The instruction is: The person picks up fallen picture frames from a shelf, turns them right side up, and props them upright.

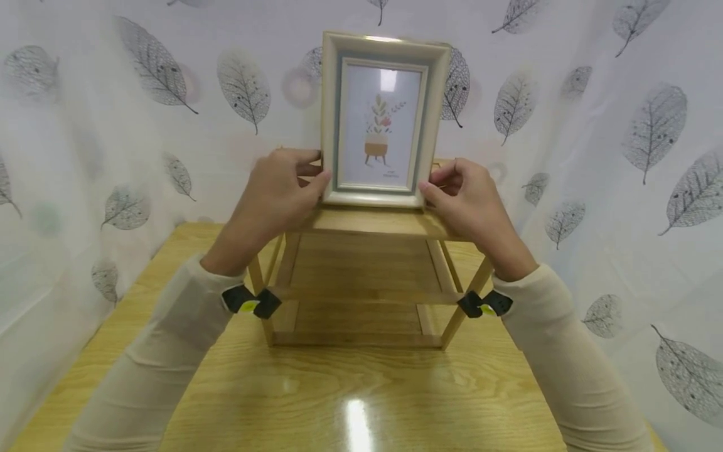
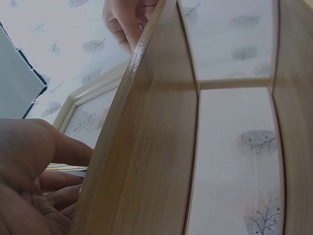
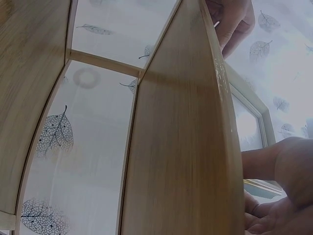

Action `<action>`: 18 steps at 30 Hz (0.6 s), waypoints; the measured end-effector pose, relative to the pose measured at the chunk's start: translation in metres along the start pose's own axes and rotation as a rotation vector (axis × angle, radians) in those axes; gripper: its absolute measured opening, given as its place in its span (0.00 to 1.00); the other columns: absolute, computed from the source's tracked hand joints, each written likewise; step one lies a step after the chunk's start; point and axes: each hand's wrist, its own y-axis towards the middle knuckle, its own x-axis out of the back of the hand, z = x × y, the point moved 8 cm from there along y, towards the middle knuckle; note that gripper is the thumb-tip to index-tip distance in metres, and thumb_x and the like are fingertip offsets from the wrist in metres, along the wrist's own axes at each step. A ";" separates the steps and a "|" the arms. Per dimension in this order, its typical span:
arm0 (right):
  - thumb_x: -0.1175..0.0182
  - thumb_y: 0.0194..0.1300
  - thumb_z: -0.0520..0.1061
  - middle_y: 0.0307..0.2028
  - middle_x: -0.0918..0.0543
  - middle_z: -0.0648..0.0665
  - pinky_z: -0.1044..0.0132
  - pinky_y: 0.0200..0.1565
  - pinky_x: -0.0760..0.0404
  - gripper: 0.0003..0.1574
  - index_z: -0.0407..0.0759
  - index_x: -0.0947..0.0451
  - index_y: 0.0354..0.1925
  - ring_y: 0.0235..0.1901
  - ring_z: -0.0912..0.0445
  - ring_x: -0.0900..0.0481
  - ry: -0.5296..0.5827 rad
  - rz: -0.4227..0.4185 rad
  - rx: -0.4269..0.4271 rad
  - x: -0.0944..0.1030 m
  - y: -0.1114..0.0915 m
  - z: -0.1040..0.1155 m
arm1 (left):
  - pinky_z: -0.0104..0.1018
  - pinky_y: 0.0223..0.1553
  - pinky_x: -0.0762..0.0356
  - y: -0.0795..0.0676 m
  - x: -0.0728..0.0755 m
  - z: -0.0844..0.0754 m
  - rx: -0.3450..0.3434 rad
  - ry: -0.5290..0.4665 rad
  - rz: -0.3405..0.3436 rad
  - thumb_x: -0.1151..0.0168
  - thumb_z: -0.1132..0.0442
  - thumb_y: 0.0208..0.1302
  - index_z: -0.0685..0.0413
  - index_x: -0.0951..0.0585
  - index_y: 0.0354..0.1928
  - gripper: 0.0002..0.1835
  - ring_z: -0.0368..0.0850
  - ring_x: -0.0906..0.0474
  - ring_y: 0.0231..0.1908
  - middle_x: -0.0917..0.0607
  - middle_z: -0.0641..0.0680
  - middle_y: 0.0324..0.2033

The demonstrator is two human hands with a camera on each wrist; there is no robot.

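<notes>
A picture frame [image 1: 330, 113] with a cream border and a potted-plant print stands upright on the top board of a wooden shelf rack [image 1: 373, 223]. At its lower left side my left hand [image 1: 282, 188] grips the edge, thumb in front and fingers toward the back. My right hand [image 1: 471, 198] pinches the lower right corner in the same way. From below, the left wrist view has the left hand [image 2: 34, 176] beside the top board's edge, with part of the picture frame [image 2: 66, 115] behind it. The right wrist view likewise has the right hand [image 3: 288, 176] close to the board.
The rack has lower boards and slanted side legs, and stands on a glossy wood-grain table [image 1: 361, 383]. Behind and on both sides hangs a white curtain [image 1: 599, 263] printed with grey leaves. Dark wrist straps [image 1: 265, 303] show at both cuffs.
</notes>
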 end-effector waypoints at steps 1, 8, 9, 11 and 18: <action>0.38 0.70 0.40 0.43 0.16 0.34 0.73 0.45 0.20 0.12 0.30 0.25 0.44 0.42 0.52 0.17 0.000 0.002 0.000 0.000 -0.001 0.000 | 0.44 0.51 0.16 0.000 0.000 0.000 -0.001 0.001 0.003 0.39 0.60 0.72 0.63 0.23 0.65 0.23 0.54 0.14 0.50 0.16 0.62 0.56; 0.37 0.69 0.39 0.42 0.16 0.34 0.73 0.44 0.19 0.11 0.30 0.24 0.43 0.41 0.53 0.16 0.017 -0.010 0.011 -0.001 -0.001 0.001 | 0.45 0.53 0.17 -0.002 0.001 -0.001 -0.012 0.017 -0.001 0.40 0.61 0.72 0.63 0.23 0.64 0.22 0.55 0.14 0.50 0.15 0.62 0.55; 0.37 0.69 0.38 0.42 0.16 0.34 0.74 0.43 0.19 0.11 0.30 0.24 0.43 0.40 0.53 0.16 0.017 -0.012 0.013 -0.001 -0.001 0.002 | 0.46 0.53 0.17 -0.002 0.001 -0.001 -0.013 0.020 0.000 0.40 0.61 0.72 0.63 0.23 0.64 0.22 0.55 0.14 0.50 0.15 0.62 0.55; 0.37 0.69 0.38 0.42 0.16 0.34 0.74 0.43 0.19 0.11 0.30 0.24 0.43 0.40 0.53 0.16 0.016 -0.010 0.016 -0.001 -0.001 0.003 | 0.46 0.54 0.17 -0.002 0.001 -0.001 -0.008 0.022 0.005 0.40 0.61 0.73 0.63 0.23 0.65 0.22 0.55 0.14 0.50 0.16 0.62 0.55; 0.37 0.71 0.43 0.46 0.15 0.34 0.68 0.48 0.19 0.17 0.29 0.25 0.47 0.44 0.48 0.16 -0.022 0.011 0.014 0.002 -0.004 0.006 | 0.45 0.53 0.17 -0.001 0.001 -0.001 -0.006 0.026 0.005 0.40 0.59 0.73 0.63 0.26 0.68 0.26 0.55 0.15 0.51 0.17 0.61 0.57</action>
